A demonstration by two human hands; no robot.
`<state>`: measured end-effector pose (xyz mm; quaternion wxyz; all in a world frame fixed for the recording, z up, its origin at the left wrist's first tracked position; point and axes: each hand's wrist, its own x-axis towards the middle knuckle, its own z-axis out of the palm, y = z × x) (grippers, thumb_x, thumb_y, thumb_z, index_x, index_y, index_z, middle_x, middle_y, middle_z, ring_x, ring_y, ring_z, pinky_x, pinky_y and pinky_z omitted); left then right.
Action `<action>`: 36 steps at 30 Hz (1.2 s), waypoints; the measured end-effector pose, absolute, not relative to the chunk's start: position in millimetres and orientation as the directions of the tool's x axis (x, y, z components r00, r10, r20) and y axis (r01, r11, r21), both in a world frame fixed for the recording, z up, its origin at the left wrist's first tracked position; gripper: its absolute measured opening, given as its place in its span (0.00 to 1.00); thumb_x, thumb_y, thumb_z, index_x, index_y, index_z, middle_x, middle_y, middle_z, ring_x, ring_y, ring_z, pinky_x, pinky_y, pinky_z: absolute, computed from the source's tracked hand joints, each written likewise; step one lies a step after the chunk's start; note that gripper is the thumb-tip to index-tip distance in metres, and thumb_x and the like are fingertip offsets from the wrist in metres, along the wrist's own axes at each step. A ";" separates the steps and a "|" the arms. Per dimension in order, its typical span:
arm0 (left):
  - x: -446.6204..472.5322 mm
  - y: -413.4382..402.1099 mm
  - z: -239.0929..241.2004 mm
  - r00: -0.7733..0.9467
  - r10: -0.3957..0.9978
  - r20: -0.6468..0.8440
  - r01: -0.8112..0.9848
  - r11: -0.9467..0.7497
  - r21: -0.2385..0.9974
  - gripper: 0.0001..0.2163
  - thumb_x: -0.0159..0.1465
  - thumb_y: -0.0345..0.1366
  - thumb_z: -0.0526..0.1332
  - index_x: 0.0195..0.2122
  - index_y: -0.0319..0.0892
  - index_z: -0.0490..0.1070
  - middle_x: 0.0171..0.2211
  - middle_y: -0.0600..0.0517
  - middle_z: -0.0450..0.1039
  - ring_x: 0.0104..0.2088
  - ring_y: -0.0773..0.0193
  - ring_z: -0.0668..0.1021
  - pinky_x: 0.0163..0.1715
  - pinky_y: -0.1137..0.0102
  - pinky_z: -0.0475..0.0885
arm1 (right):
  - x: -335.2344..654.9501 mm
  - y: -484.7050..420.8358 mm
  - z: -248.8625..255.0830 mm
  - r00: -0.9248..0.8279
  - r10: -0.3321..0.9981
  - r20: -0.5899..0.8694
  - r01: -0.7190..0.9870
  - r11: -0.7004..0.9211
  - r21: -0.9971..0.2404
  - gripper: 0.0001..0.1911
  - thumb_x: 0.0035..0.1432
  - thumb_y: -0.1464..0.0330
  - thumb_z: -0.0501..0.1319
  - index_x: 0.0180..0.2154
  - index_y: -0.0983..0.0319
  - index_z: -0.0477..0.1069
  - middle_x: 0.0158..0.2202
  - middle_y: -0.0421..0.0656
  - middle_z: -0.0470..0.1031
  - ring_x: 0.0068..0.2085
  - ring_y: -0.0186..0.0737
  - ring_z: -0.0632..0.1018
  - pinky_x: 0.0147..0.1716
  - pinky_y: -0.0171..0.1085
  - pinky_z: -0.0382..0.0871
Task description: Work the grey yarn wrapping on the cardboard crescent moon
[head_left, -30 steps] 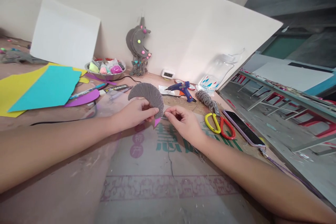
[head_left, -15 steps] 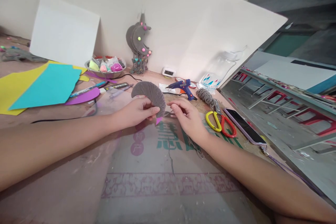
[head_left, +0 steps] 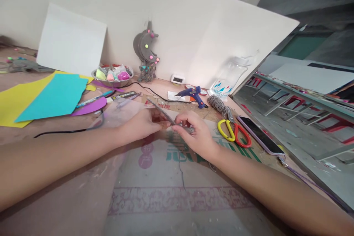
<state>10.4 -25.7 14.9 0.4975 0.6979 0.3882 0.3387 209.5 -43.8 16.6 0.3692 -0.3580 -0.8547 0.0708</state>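
Note:
My left hand (head_left: 143, 122) pinches a grey crescent-shaped piece (head_left: 162, 112), now tilted so that I see it almost edge-on. My right hand (head_left: 193, 132) is closed in a pinch at the piece's lower tip, thumb and forefinger pressed together there. Both hands hover just above a printed sack sheet (head_left: 177, 191) that covers the table. What, if anything, lies between the right fingers besides the tip is too small to make out.
A blue glue gun (head_left: 193, 95), a coil of grey cord (head_left: 218, 104), yellow-and-red scissors (head_left: 233, 132) and a phone (head_left: 258, 134) lie to the right. Teal and yellow sheets (head_left: 52, 94), pens, a bowl of coloured bits (head_left: 112, 75) and a finished grey crescent hanging (head_left: 145, 49) stand behind.
The grey crescent has tipped from facing me to nearly flat, edge-on. My right hand has closed in onto its lower tip. The view has dropped slightly.

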 end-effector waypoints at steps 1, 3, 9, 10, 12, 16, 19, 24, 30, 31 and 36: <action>10.2 -26.2 15.2 0.466 0.877 0.113 0.202 -0.230 0.952 0.09 0.58 0.38 0.61 0.38 0.41 0.73 0.40 0.50 0.77 0.40 0.60 0.76 0.41 0.70 0.69 | 209.6 -43.0 16.9 -0.472 0.662 0.583 0.566 0.734 -0.376 0.05 0.61 0.65 0.59 0.33 0.59 0.66 0.33 0.42 0.72 0.36 0.38 0.72 0.35 0.37 0.65; 9.3 -27.1 15.5 0.493 0.856 0.157 0.225 -0.299 0.927 0.10 0.59 0.38 0.59 0.40 0.41 0.73 0.40 0.50 0.77 0.41 0.59 0.76 0.41 0.70 0.69 | 209.8 -41.3 16.4 -0.470 0.653 0.593 0.569 0.738 -0.362 0.04 0.60 0.66 0.59 0.34 0.59 0.67 0.34 0.42 0.73 0.38 0.39 0.72 0.38 0.39 0.65; 8.4 -28.0 16.5 0.589 0.768 0.253 0.275 -0.485 0.830 0.15 0.64 0.45 0.53 0.43 0.42 0.72 0.42 0.50 0.76 0.43 0.59 0.75 0.43 0.68 0.68 | 209.7 -40.8 13.5 -0.503 0.618 0.604 0.540 0.770 -0.339 0.05 0.62 0.67 0.58 0.39 0.58 0.71 0.39 0.44 0.72 0.42 0.40 0.73 0.44 0.41 0.66; 8.5 -27.8 16.7 0.571 0.778 0.264 0.283 -0.488 0.826 0.15 0.65 0.45 0.52 0.43 0.42 0.72 0.43 0.50 0.76 0.44 0.59 0.75 0.44 0.69 0.68 | 210.0 -40.6 15.5 -0.505 0.615 0.605 0.534 0.774 -0.341 0.06 0.62 0.67 0.57 0.39 0.58 0.71 0.40 0.45 0.72 0.43 0.40 0.73 0.44 0.41 0.66; 8.3 -26.6 16.9 0.510 0.825 0.243 0.321 -0.445 0.836 0.14 0.64 0.45 0.53 0.39 0.42 0.72 0.39 0.51 0.77 0.41 0.60 0.75 0.41 0.70 0.68 | 213.0 -37.2 22.4 -0.487 0.632 0.603 0.540 0.761 -0.361 0.06 0.62 0.67 0.56 0.38 0.59 0.71 0.39 0.44 0.72 0.42 0.39 0.73 0.43 0.39 0.66; 6.2 -22.1 14.2 0.418 0.899 0.131 0.352 -0.294 0.889 0.15 0.63 0.49 0.54 0.32 0.41 0.68 0.26 0.54 0.69 0.27 0.64 0.72 0.26 0.72 0.65 | 235.8 -10.1 36.0 -0.251 0.721 0.646 0.672 0.610 -0.420 0.08 0.61 0.64 0.56 0.31 0.60 0.66 0.29 0.40 0.68 0.33 0.36 0.69 0.35 0.36 0.63; 5.2 -19.7 11.8 0.404 0.909 0.103 0.301 -0.238 0.923 0.17 0.63 0.52 0.53 0.29 0.41 0.64 0.22 0.56 0.63 0.22 0.68 0.67 0.22 0.73 0.60 | 264.7 22.0 32.6 -0.018 0.801 0.599 0.755 0.404 -0.517 0.12 0.59 0.59 0.57 0.29 0.60 0.64 0.24 0.37 0.64 0.27 0.35 0.66 0.32 0.35 0.62; 7.2 -22.6 14.9 0.388 0.916 0.100 0.211 -0.193 0.958 0.16 0.63 0.51 0.54 0.28 0.42 0.63 0.20 0.58 0.59 0.20 0.70 0.63 0.21 0.73 0.59 | 300.1 61.5 15.9 0.025 0.896 0.443 0.806 0.244 -0.539 0.22 0.53 0.64 0.61 0.49 0.65 0.65 0.45 0.50 0.73 0.42 0.43 0.74 0.44 0.43 0.68; 9.5 -26.5 21.1 0.326 0.945 0.030 0.241 -0.114 0.964 0.17 0.62 0.49 0.56 0.24 0.42 0.59 0.19 0.58 0.59 0.19 0.71 0.62 0.19 0.74 0.58 | 305.0 87.9 15.0 -0.038 0.955 0.293 0.835 0.191 -0.515 0.28 0.53 0.65 0.63 0.55 0.66 0.65 0.50 0.53 0.74 0.47 0.46 0.76 0.47 0.44 0.69; 9.5 -26.3 21.2 0.316 0.949 0.012 0.250 -0.096 0.963 0.16 0.62 0.49 0.56 0.24 0.42 0.59 0.20 0.58 0.60 0.19 0.71 0.63 0.19 0.74 0.58 | 304.2 91.1 15.0 -0.048 0.961 0.274 0.842 0.187 -0.506 0.26 0.52 0.64 0.64 0.52 0.66 0.68 0.49 0.52 0.75 0.47 0.47 0.76 0.47 0.44 0.69; 8.3 -22.5 17.7 0.314 0.949 -0.013 0.251 -0.070 0.965 0.15 0.61 0.48 0.57 0.27 0.42 0.61 0.21 0.57 0.63 0.21 0.70 0.65 0.20 0.74 0.59 | 298.5 94.1 15.7 -0.051 0.961 0.270 0.873 0.174 -0.455 0.18 0.49 0.62 0.66 0.41 0.65 0.73 0.41 0.50 0.78 0.43 0.49 0.77 0.44 0.43 0.67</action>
